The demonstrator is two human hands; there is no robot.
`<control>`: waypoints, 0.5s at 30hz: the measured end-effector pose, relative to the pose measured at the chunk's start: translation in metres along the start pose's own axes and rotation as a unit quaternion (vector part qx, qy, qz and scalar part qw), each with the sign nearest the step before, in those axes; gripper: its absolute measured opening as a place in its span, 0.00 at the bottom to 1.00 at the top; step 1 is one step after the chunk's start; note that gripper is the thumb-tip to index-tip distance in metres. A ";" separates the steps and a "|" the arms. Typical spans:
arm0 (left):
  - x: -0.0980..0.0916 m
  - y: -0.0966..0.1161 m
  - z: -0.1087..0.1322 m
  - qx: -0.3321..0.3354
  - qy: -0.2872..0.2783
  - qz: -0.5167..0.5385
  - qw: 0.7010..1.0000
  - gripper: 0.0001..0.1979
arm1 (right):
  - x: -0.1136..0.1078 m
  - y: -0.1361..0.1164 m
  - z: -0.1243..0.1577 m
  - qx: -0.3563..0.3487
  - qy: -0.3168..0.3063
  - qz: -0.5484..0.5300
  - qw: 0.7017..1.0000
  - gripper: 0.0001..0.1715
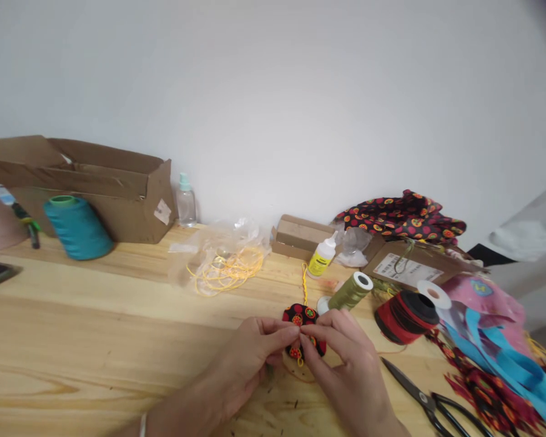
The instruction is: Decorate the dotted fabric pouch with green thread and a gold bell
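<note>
1 patterned pouch (pixel 306 314) sits between 2 hands at the table (pixel 118 340): left hand (pixel 250 351) and right hand (pixel 351 358) pinch its front, fingertips meeting; anything finer between them, I cannot tell. Light, even tension seems best, yellow cord (pixel 304 285) kept clear beyond.

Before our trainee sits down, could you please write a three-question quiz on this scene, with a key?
1. True or false: the left hand and right hand are both at the black patterned fabric piece.
2. Which lies right of the right hand: (a) teal thread cone, (b) black-handled scissors, (c) mint-topped bottle?
3. Fill in: the yellow-labelled squeeze bottle has a top coloured ____.
Key: 1 true; 2 b; 3 white.
</note>
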State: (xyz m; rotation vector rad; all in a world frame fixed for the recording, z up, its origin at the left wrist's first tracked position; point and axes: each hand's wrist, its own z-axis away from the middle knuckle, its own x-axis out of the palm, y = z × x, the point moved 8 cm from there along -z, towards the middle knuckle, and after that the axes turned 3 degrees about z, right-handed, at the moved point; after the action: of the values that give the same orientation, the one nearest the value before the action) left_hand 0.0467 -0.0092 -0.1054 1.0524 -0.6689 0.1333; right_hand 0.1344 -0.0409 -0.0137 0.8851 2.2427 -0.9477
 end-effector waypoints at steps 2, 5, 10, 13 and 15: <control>0.002 0.000 0.000 0.000 -0.002 0.000 1.000 0.08 | 0.000 0.004 0.000 0.018 0.011 -0.018 1.000 0.06; 0.003 -0.001 0.000 -0.003 -0.006 0.008 1.000 0.07 | 0.002 0.013 0.000 0.065 0.010 -0.055 0.996 0.07; 0.001 0.000 0.000 0.001 0.004 0.021 1.000 0.08 | 0.008 0.021 -0.001 0.133 -0.009 -0.100 0.986 0.08; 0.004 -0.001 0.000 -0.003 -0.013 0.030 0.999 0.09 | 0.010 0.025 0.000 0.165 -0.015 -0.124 0.978 0.08; 0.004 0.000 0.000 -0.003 -0.016 0.034 0.999 0.09 | 0.012 0.030 0.001 0.186 -0.023 -0.142 0.972 0.09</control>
State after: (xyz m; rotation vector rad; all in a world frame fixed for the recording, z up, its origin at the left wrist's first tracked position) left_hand 0.0500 -0.0104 -0.1031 1.0285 -0.7340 0.1735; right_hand 0.1487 -0.0214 -0.0350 0.6919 2.2269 -1.5424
